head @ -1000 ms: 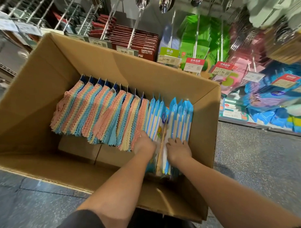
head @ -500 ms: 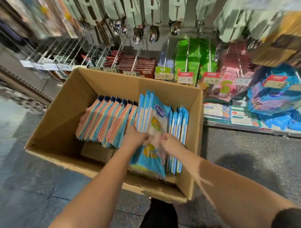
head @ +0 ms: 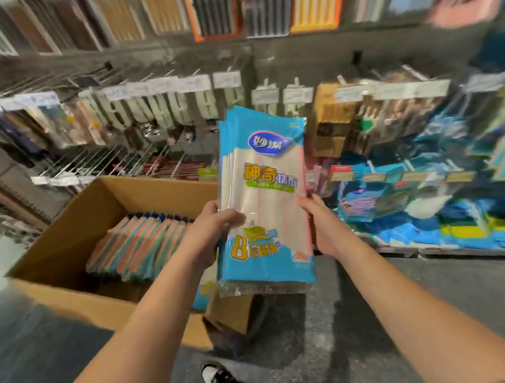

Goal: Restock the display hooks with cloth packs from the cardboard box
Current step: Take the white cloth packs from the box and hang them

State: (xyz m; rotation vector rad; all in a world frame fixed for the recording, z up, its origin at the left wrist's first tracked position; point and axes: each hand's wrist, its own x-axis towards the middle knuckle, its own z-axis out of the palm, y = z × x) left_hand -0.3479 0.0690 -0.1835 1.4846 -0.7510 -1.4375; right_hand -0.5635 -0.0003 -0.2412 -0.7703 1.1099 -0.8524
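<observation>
Cloth packs (head: 264, 196), a small stack in blue-and-white plastic wrappers, are held upright in the air above the near right corner of the cardboard box (head: 75, 226), facing the camera. The left hand (head: 215, 224) grips the stack's left edge, thumb curled over the front. The right hand (head: 324, 220) holds the right edge, its fingers behind the packs and mostly hidden. Inside the box, a row of pink-and-blue striped cloth packs (head: 138, 247) stands on edge along the far side. The box sits on the grey floor (head: 364, 316), and a dark shoe (head: 220, 377) shows below it. Behind the packs, display hooks (head: 101, 165) jut from the wall, some bare, some carrying blurred goods, and blue packaged goods (head: 418, 208) crowd the shelf to the right.
</observation>
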